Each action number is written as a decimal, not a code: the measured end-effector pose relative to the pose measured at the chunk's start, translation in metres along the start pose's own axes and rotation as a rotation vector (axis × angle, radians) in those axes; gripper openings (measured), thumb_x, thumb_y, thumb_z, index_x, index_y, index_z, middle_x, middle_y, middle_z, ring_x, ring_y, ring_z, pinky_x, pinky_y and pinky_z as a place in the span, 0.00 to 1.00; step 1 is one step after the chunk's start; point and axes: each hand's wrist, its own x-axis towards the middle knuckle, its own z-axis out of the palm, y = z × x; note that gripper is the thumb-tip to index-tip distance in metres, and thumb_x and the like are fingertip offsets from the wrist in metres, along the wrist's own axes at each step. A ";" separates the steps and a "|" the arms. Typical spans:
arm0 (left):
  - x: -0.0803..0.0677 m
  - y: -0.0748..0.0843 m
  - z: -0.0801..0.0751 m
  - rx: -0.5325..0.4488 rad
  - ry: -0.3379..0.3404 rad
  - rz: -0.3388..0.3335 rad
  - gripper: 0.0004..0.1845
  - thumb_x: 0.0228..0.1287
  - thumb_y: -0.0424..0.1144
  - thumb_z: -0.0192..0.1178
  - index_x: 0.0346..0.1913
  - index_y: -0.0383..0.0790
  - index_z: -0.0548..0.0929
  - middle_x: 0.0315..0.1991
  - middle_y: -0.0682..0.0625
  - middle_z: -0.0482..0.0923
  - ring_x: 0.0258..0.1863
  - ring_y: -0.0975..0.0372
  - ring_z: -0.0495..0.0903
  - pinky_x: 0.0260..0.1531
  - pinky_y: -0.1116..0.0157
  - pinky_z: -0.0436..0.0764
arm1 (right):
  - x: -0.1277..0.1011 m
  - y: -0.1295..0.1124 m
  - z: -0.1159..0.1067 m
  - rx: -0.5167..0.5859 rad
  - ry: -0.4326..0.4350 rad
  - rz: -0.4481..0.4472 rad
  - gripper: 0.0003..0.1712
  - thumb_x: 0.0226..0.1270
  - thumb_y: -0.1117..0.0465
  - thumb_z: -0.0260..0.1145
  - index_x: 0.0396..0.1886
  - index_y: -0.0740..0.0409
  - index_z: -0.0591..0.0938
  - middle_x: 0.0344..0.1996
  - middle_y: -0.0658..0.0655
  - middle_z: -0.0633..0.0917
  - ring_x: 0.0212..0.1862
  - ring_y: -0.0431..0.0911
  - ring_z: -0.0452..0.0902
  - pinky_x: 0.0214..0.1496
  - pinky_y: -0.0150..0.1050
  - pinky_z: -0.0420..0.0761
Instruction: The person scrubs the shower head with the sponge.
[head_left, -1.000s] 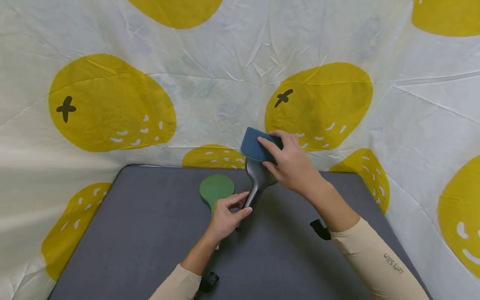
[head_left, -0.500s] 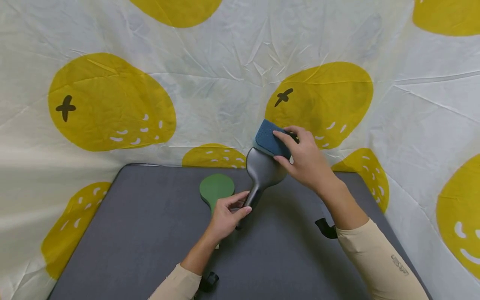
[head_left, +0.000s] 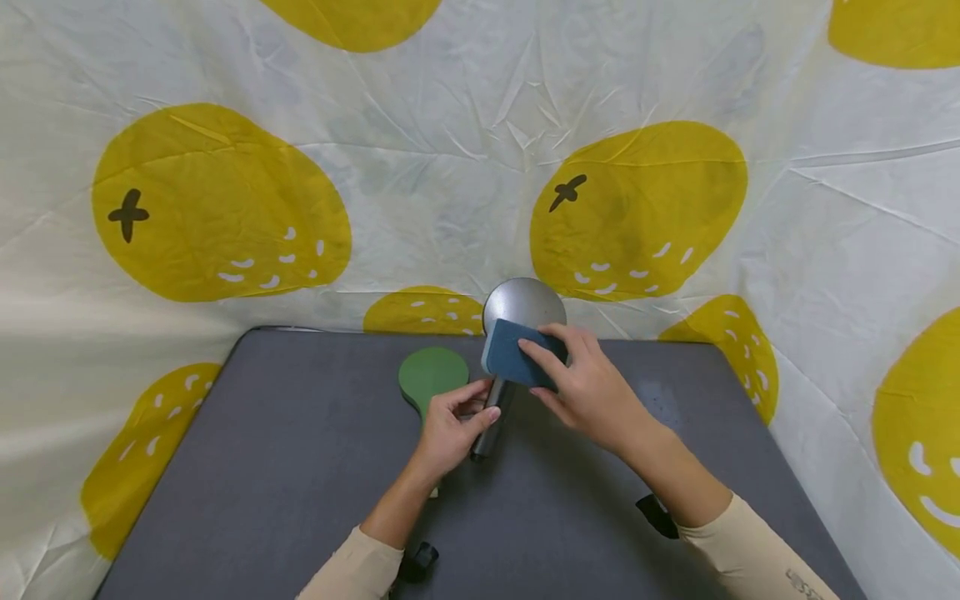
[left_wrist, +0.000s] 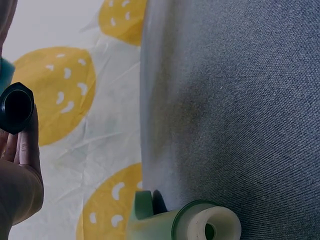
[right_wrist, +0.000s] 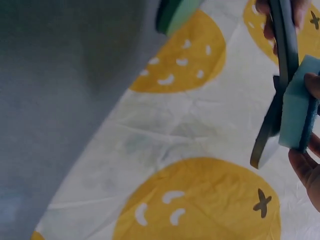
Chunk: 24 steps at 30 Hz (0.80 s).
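My left hand [head_left: 453, 429] holds a grey handheld shower head [head_left: 523, 302] by its handle, thumb on one side and fingers on the other. Its round head tilts up, above the table's far edge. In my right hand [head_left: 596, 387] is a blue sponge [head_left: 517, 354], pinched between thumb and fingers and lying against the neck, which it covers. From the right wrist view, the sponge's pale foam side [right_wrist: 295, 110] faces the shower head. The left wrist view shows the handle's open, hollow end [left_wrist: 30, 106].
A green shower head [head_left: 433, 375] lies on the dark grey table [head_left: 300, 467] beside my left hand, partly hidden by it; its white connector [left_wrist: 225, 225] shows in the left wrist view. Behind the table hangs a white cloth [head_left: 435, 200] with yellow fruit prints.
The sponge went up and right to the head's rim, then down and left to the neck. The shower head has turned and its round head stands more upright. My left hand stayed nearly still.
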 end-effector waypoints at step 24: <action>0.003 -0.002 -0.001 -0.067 0.011 -0.006 0.23 0.66 0.25 0.67 0.63 0.22 0.79 0.51 0.26 0.84 0.42 0.66 0.88 0.42 0.72 0.87 | -0.005 0.048 0.008 0.113 0.080 0.196 0.42 0.56 0.65 0.81 0.70 0.62 0.74 0.64 0.73 0.74 0.62 0.66 0.71 0.59 0.62 0.79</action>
